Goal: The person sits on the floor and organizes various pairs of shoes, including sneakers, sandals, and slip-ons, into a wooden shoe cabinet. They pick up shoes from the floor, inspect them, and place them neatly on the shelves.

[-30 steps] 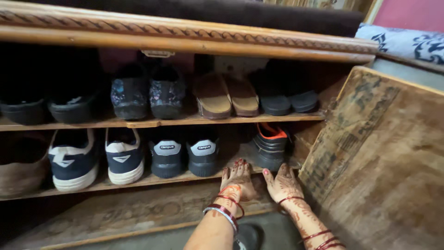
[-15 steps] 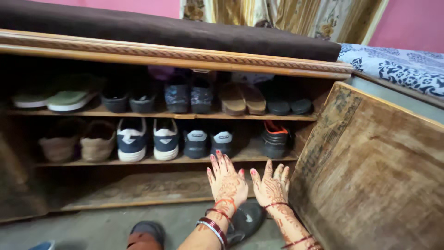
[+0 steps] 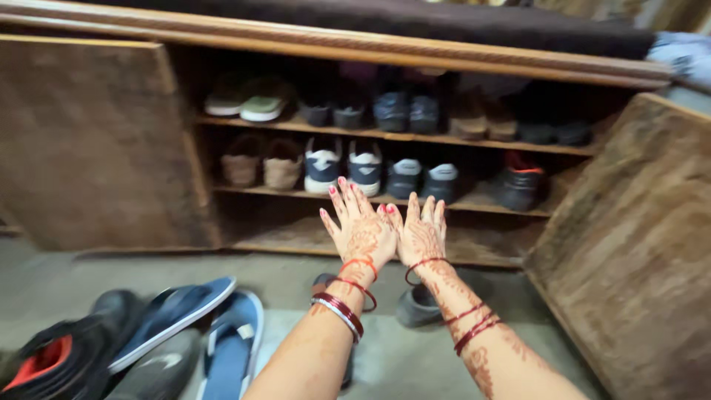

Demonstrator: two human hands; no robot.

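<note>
Two hennaed hands are raised, fingers spread, before an open wooden shoe cabinet (image 3: 415, 55).

The left hand (image 3: 361, 232) and right hand (image 3: 422, 235) are held up side by side with backs to the camera, thumbs almost touching, both open and holding nothing; red bangles (image 3: 339, 311) circle the wrists. Past the fingertips, on the lower shelf (image 3: 474, 204), stand a navy-and-white pair of sneakers (image 3: 344, 167), a dark grey-capped pair (image 3: 422, 178) and one black shoe with orange lining (image 3: 521, 184); a tan pair (image 3: 263, 164) sits to their left. More footwear lines the upper shelf (image 3: 474, 141). The cabinet doors (image 3: 629, 244) stand open either side. On the floor (image 3: 67, 274) at lower left lie blue sandals (image 3: 204, 326).
</note>
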